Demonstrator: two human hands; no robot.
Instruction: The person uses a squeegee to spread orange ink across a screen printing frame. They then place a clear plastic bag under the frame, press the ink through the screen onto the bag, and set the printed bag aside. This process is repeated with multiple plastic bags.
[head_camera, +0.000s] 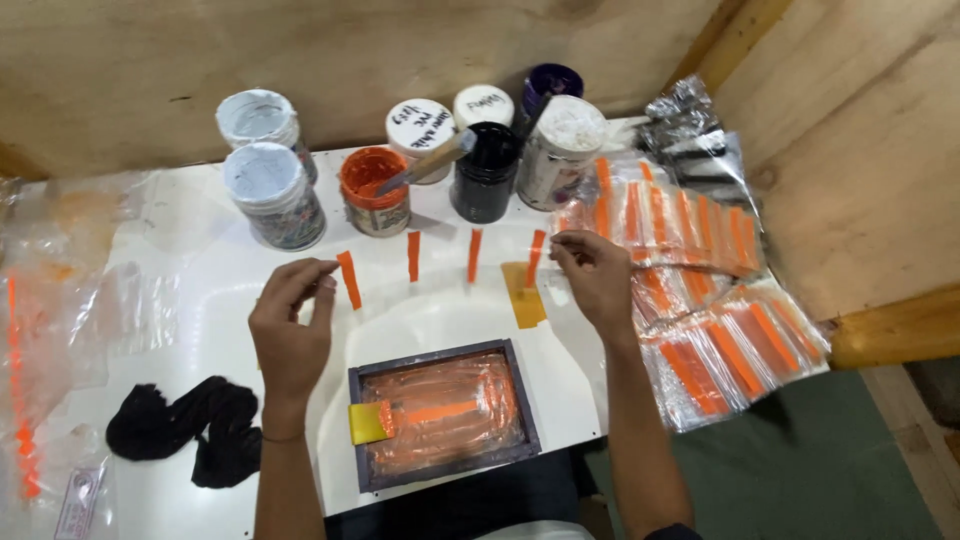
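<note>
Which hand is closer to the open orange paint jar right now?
Left. The left hand is just below-left of the orange paint jar; the right hand is farther off to its right.

Clear film between the left hand (290, 325) and right hand (592, 275) almost invisible, its edges untraceable, both forearms cut off by the bottom edge, plastic bag (45, 330) cropped at the left, stirring stick (428, 163) tip sunk in the orange paint jar (374, 190), purple jar (550, 85) half hidden behind the white-lidded jar (562, 150).

Clear orange-striped packets (700, 300) stacked right
</note>
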